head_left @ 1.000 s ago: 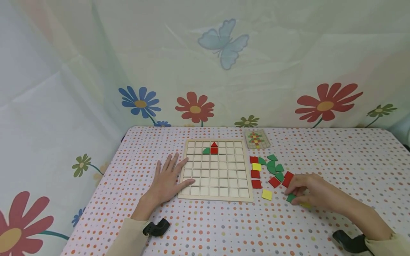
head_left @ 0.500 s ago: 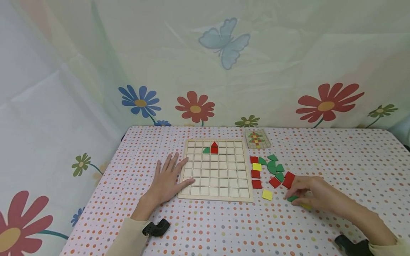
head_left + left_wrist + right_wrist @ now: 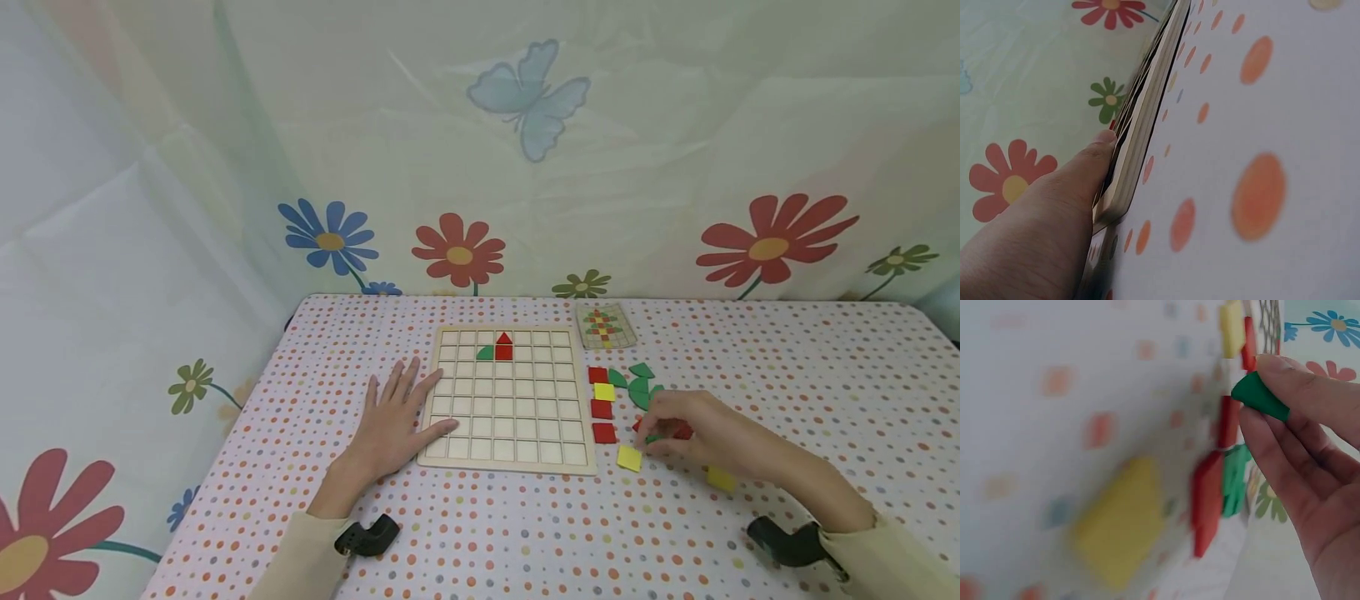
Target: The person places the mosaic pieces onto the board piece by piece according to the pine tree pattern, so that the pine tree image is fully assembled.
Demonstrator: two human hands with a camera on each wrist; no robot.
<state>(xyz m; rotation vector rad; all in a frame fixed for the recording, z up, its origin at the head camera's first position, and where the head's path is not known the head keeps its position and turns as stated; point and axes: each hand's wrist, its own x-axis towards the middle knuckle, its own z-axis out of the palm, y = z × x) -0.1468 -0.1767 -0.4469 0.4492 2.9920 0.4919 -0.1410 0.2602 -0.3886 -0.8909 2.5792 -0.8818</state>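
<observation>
My left hand (image 3: 390,421) lies spread with straight fingers at the left edge of a wooden grid board (image 3: 465,429), its thumb resting on the board's rim. In the left wrist view the thumb (image 3: 1094,162) touches that edge. On the board sit a red triangle (image 3: 504,338), a red square (image 3: 504,353) and a green quarter-circle (image 3: 486,353). Between thumb and fingers my right hand (image 3: 701,433) pinches a green quarter-circle tile (image 3: 1260,397), lifted off the table. Below that hand are loose red and green tiles, partly hidden by it.
Right of the board lie red squares (image 3: 603,433), a yellow square (image 3: 629,458), another yellow square (image 3: 722,479) and green quarter-circles (image 3: 639,392). A pattern card (image 3: 606,327) lies behind them. A flowered cloth (image 3: 360,125) hangs behind the dotted table.
The right hand has picked up the green tile and moved left toward the board, uncovering a yellow square. The left hand has stayed in place.
</observation>
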